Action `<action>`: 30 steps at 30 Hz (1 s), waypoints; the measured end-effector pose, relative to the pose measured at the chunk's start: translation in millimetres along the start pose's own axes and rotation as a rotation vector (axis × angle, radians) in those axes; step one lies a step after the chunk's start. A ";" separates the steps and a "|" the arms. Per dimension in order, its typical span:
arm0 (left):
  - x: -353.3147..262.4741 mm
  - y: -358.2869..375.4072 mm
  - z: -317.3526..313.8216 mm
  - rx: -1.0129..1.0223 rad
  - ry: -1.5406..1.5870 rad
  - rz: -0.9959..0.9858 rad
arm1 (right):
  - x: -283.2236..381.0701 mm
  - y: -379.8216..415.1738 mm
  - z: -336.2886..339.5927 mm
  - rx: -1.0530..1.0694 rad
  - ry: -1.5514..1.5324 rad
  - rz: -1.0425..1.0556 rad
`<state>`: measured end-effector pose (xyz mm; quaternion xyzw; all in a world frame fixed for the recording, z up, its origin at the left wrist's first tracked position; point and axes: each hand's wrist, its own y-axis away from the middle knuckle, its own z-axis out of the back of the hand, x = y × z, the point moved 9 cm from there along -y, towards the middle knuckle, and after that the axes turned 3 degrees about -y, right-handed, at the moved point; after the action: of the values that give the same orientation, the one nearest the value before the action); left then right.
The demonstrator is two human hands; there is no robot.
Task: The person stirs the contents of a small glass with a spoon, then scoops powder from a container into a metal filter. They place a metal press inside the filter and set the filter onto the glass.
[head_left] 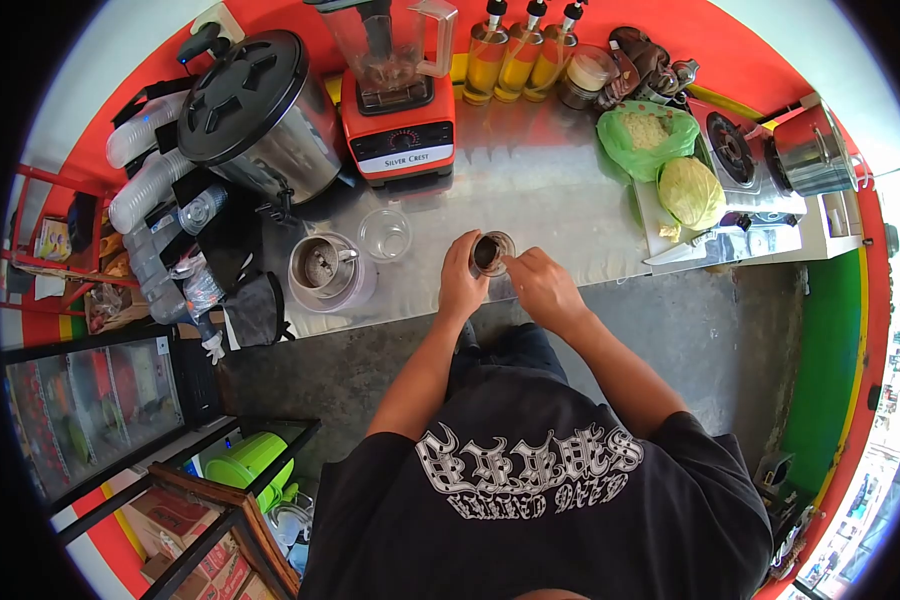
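Near the front edge of the metal counter [530, 190], my left hand [462, 277] is wrapped round the left side of a small clear jar [502, 243] with dark contents. My right hand [548, 290] is at the jar's right rim, its fingers pressed together; whatever they pinch is too small to make out. To the left stands an empty-looking clear plastic cup [385, 235]. Farther left, a metal cup [322, 264] with a handle rests on a round pale container [362, 290].
A red blender [398, 130] and a large steel dispenser [288, 150] stand at the back left. Oil bottles [520, 62] line the wall. A cabbage [690, 192], a knife [682, 248], a green bag [650, 140] and a stove [735, 150] with a pot [816, 150] are at right.
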<state>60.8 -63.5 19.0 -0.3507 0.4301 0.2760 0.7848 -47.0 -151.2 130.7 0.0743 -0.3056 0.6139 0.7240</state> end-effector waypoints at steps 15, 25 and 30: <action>11.8 0.0 -2.9 0.032 0.042 0.009 | -75.2 29.8 -28.0 -0.224 -0.972 -0.862; 19.7 2.5 -3.8 0.110 0.078 0.082 | -9.6 -12.8 -8.0 0.082 -0.078 -0.026; 22.2 1.8 -6.6 0.152 0.049 0.146 | -7.4 -12.7 -10.1 0.143 -0.171 0.100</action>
<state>66.9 -64.7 -3.3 -0.2646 0.4933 0.2905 0.7761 -32.0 -155.6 122.1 0.1627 -0.3251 0.6611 0.6563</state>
